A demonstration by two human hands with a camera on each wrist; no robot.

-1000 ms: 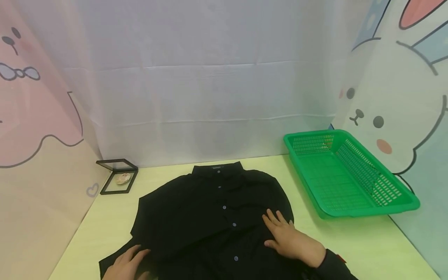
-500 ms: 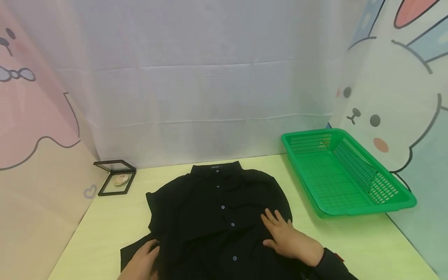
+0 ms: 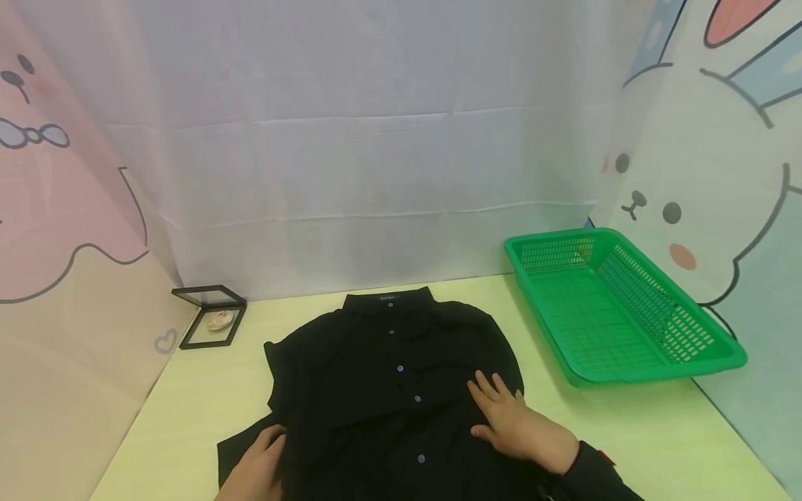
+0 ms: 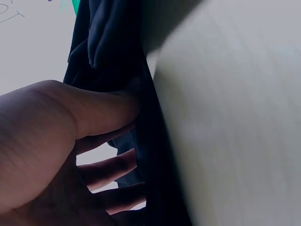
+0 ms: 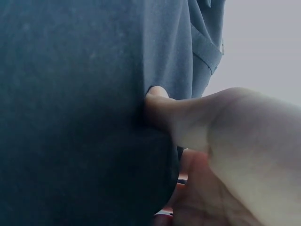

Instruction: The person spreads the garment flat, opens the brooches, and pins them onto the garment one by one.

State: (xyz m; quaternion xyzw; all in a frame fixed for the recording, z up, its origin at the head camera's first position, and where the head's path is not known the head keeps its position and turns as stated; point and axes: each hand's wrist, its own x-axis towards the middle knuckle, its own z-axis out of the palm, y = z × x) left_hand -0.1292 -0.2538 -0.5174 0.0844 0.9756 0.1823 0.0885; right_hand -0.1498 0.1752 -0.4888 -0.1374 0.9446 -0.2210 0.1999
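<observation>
A black button-up shirt [image 3: 366, 379] lies front up, its collar pointing away from me. At its left side my left hand [image 3: 257, 463] grips the fabric, thumb and fingers at the folded edge; in the left wrist view the thumb [image 4: 106, 110] presses into the dark cloth. The left part of the shirt is partly turned inward, and a flap of cloth [image 3: 234, 449] sticks out beyond that hand. My right hand [image 3: 510, 424] rests on the shirt's right side with its fingers spread. The lower end of the shirt falls outside the head view.
A green plastic basket [image 3: 554, 341] stands on the right of the pale yellow table [image 3: 169, 403]. At the back left is a black-framed case [image 3: 207, 344], lid raised, with a small round item inside. Fabric curtains [image 3: 376, 160] close off the back and sides.
My left hand has moved right, bringing the shirt's left edge inward, and then stays nearly still. The right hand keeps its place on the shirt.
</observation>
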